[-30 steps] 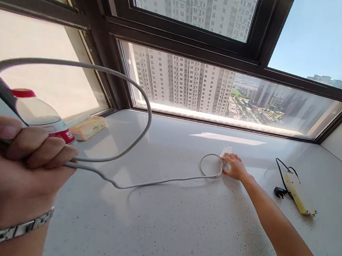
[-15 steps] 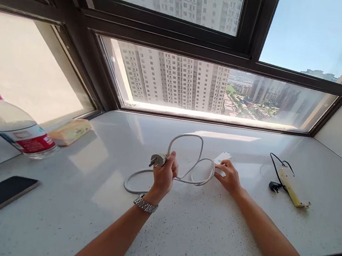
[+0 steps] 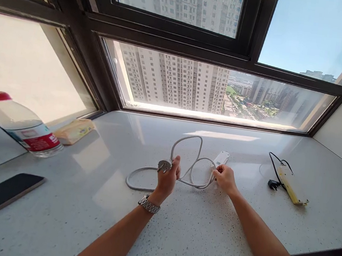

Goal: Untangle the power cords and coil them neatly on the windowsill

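My left hand (image 3: 167, 181) is closed around a grey-white power plug (image 3: 164, 166), whose metal pins face up and toward me. From the plug a long pale cable (image 3: 138, 188) runs in loose loops over the white counter. At the cable's other end lies a white power strip (image 3: 222, 157), partly covered by my fingers. Beside its near end, my right hand (image 3: 225, 178) pinches the cable between thumb and fingers. A metal-band watch (image 3: 149, 204) is on my left wrist.
On the left are a red-capped bottle (image 3: 34, 134), a tissue pack (image 3: 75, 131) and a dark flat device (image 3: 0, 198). A yellowish device (image 3: 291, 186) with a black cord and plug (image 3: 273, 184) lies right. Windows (image 3: 176, 83) border the counter's back.
My right hand has shifted from the power strip's edge to a tighter pinch on the cable, uncovering more of the strip. In my left hand, the plug has turned its pins more toward me.
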Demonstrator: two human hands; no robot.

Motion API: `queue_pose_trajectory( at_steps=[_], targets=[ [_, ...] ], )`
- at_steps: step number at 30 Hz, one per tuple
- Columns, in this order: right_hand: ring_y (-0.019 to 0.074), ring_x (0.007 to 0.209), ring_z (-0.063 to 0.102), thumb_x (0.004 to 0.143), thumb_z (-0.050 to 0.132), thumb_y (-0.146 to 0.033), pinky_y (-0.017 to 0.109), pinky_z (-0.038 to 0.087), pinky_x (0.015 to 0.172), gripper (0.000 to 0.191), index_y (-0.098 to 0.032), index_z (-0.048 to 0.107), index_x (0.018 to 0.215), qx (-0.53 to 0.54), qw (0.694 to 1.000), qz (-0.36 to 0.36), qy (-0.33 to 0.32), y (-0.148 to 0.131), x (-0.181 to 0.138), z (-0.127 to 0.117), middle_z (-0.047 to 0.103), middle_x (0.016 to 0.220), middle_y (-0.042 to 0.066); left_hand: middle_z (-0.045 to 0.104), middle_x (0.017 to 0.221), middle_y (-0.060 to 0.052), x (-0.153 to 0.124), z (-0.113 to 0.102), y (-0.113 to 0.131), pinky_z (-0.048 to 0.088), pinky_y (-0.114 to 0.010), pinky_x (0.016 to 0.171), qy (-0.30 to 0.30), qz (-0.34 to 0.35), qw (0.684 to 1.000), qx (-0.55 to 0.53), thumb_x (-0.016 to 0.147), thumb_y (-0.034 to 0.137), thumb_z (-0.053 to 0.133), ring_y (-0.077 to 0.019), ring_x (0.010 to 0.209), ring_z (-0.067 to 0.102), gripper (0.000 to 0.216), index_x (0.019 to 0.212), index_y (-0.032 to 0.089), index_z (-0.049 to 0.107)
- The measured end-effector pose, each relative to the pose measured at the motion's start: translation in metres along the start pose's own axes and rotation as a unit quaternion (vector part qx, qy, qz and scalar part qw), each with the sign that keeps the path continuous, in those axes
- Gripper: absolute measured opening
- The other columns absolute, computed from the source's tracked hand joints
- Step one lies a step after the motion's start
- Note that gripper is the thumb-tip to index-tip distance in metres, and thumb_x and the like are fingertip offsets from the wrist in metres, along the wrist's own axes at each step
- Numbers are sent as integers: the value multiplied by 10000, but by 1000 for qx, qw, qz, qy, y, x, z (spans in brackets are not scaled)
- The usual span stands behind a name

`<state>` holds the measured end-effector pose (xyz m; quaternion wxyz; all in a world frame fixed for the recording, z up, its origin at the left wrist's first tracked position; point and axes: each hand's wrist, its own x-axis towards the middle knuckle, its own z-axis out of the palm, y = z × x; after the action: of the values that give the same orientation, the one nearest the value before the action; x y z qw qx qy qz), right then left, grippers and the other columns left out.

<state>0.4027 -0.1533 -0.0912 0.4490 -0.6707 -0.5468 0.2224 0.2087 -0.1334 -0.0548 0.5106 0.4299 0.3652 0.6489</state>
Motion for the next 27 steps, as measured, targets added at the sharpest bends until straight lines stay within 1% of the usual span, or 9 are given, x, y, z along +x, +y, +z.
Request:
queue_pose_trajectory(
  at_steps=[3,5,9,12,15,18,22,24,27],
  targets=[
    [126,504,484,656,525,-272,231,361,475,112,-208,458,594,110,994,-16,-4,0,-1,-4,546,539,-17,249,430,97,2,-3,1,188,-156,348,9,21,1000,1,710,455,687,-22,366,213,538,494,190,271],
    [128,529,500,648,559,-280,243,399,503,120,-203,469,632,207,978,-3,-22,-2,-1,-9,552,570,-21,230,434,101,5,-5,2,178,-158,342,23,20,999,-13,722,443,672,-20,359,195,535,503,196,250],
    [122,509,491,666,633,-316,255,431,528,187,-171,566,764,371,920,95,-82,-5,0,-24,527,539,-36,194,435,109,15,-8,8,139,-164,327,77,4,996,-52,738,394,649,-18,337,168,512,529,205,222],
    [102,441,433,688,669,-321,236,400,469,203,-145,603,766,427,886,159,-82,-1,6,-37,428,457,-62,185,430,116,24,-14,18,123,-168,325,111,-1,991,-78,736,390,655,-18,330,152,517,545,207,210],
    [73,379,347,708,644,-258,222,379,429,136,-171,544,680,444,874,196,-12,12,17,-57,313,430,-100,191,406,117,34,-30,37,109,-179,330,135,-3,984,-116,753,390,648,-21,322,136,525,554,204,199],
    [53,340,241,759,566,-234,204,356,402,194,-208,427,626,429,877,206,70,31,28,-85,227,420,-125,191,379,104,45,-59,60,102,-197,337,164,10,976,-145,850,350,540,-37,312,129,472,563,196,198],
    [60,323,130,812,462,-300,189,209,341,251,-230,324,615,370,886,205,189,57,35,-118,138,405,-136,155,353,78,56,-100,80,97,-213,347,242,11,958,-153,947,351,365,-62,312,105,462,568,180,163],
    [72,327,162,805,444,-341,205,214,349,212,-233,365,642,327,894,198,234,65,37,-122,169,416,-129,140,349,72,58,-109,81,93,-217,349,255,0,953,-164,954,403,351,-69,319,94,488,574,174,147],
    [120,439,416,754,481,-381,256,366,450,171,-210,489,743,247,910,174,282,68,37,-114,426,528,-51,152,359,73,55,-105,76,101,-214,350,225,-11,959,-173,940,439,394,-64,324,105,515,571,170,156]
  ],
)
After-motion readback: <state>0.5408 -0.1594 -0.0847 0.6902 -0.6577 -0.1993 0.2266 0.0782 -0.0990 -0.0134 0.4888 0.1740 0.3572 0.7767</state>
